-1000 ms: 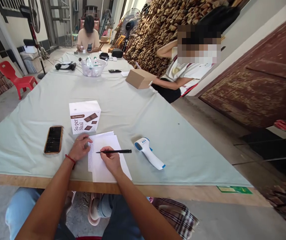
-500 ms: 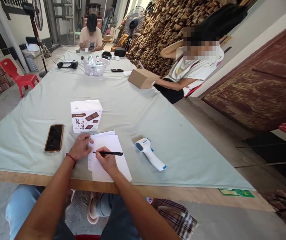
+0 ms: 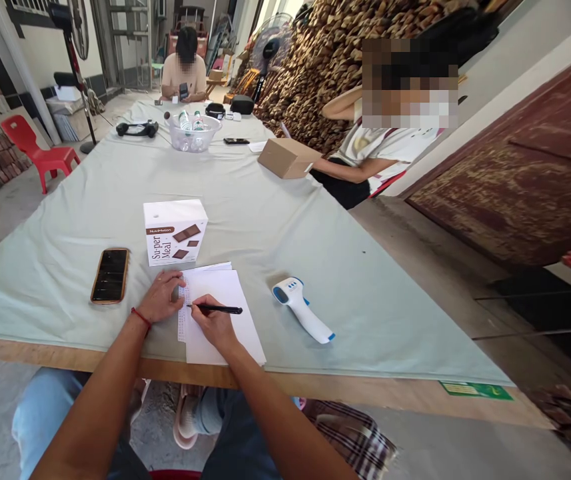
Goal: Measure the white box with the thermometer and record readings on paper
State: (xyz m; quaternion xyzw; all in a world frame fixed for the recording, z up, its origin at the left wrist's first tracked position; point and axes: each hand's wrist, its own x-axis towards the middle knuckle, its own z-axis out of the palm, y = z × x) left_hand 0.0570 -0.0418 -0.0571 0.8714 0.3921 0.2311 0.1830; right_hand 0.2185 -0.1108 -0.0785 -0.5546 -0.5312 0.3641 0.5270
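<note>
A: See the black pen (image 3: 218,309)? The right hand (image 3: 215,325) has it pinched between thumb and fingers, lying almost flat, tip pointing left and touching the white sheets of paper (image 3: 225,320)

B: And those sheets sit at the near edge of the table, on the pale green cloth (image 3: 265,220), with their lower corners reaching the wooden table edge (image 3: 40,357)

A: Right. The left hand (image 3: 162,297) lies flat on the left edge of the paper, fingers spread and pressing down, gripping nothing. There's a red thread on that wrist

B: Just behind the paper stands a white box (image 3: 175,232) with brown squares printed on its front, very near the left fingertips, though I can't tell if they touch

A: Left of the hand lies 1 phone (image 3: 110,275), screen up, in an orange-brown case, apart from everything else. To the right of the paper a white and blue thermometer gun (image 3: 302,309) lies on its side

B: Farther up the cloth I count 1 cardboard box (image 3: 288,157) by a seated person's forearm (image 3: 350,168), and a clear bowl (image 3: 192,135) holding small bottles

A: Beyond the bowl there's a dark headset (image 3: 138,128), and a second person (image 3: 184,63) sits at the far end holding something small and dark. A red plastic chair (image 3: 35,147) stands off to the left of the table
</note>
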